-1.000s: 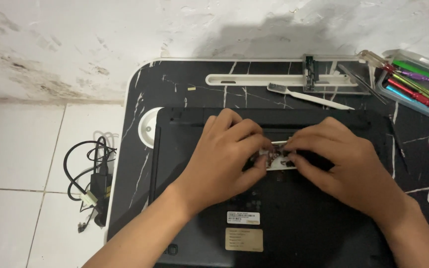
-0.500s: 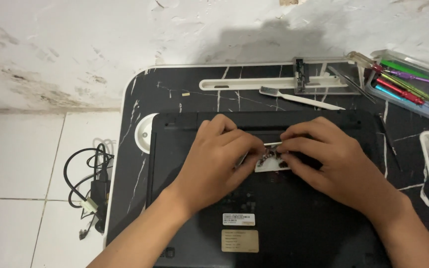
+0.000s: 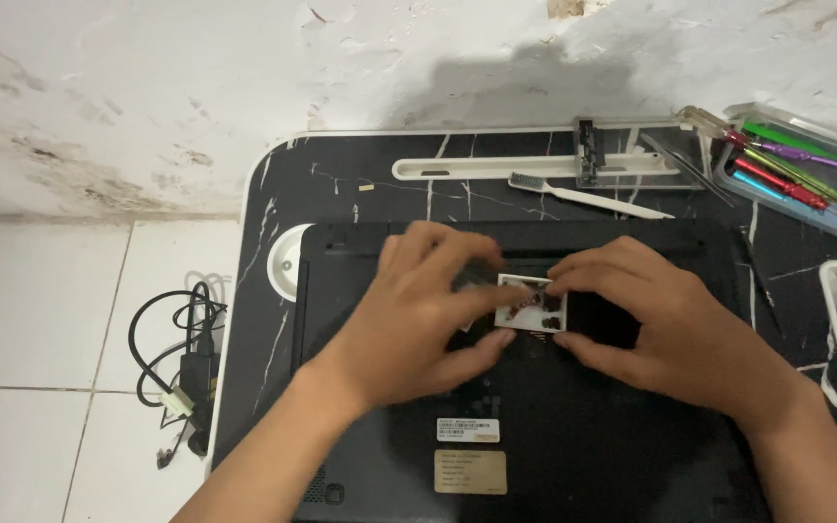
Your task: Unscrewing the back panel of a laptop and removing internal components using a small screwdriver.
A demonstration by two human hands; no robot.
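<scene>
Black marble table: left hand (image 3: 418,310) and right hand (image 3: 651,324) both pinch a small card (image 3: 532,305) over the upturned laptop (image 3: 554,455).

Both hands (image 3: 418,310) & forearms bare: no sleeves, gloves, rings, watch.

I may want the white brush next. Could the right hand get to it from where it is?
Probably yes. The brush lies bare on the table just beyond the laptop, and nothing stands between it and the right hand. That hand would first have to let go of the small white part.
</scene>
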